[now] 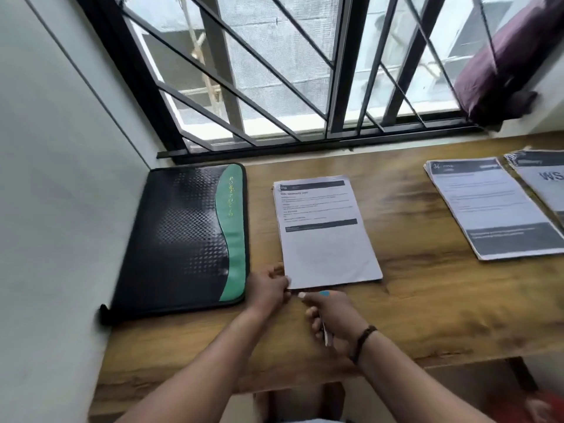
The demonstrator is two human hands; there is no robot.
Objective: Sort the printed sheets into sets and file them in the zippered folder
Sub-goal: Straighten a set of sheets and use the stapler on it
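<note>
A set of printed sheets [323, 239] lies face up in the middle of the wooden desk [433, 300]. My left hand [268, 288] pinches its near left corner. My right hand [335, 319] sits just below that corner, fingers curled round a small tool [326, 332] with a blue tip and a silvery body; what it is cannot be made out. The black and green zippered folder [183, 236] lies closed and flat to the left of the sheets, against the wall.
Two more printed stacks lie at the right: one [491, 209] beside the middle set, another [546, 181] partly cut off by the frame edge. A barred window [274, 87] runs behind the desk. A purple cushion [512, 62] rests on the right sill.
</note>
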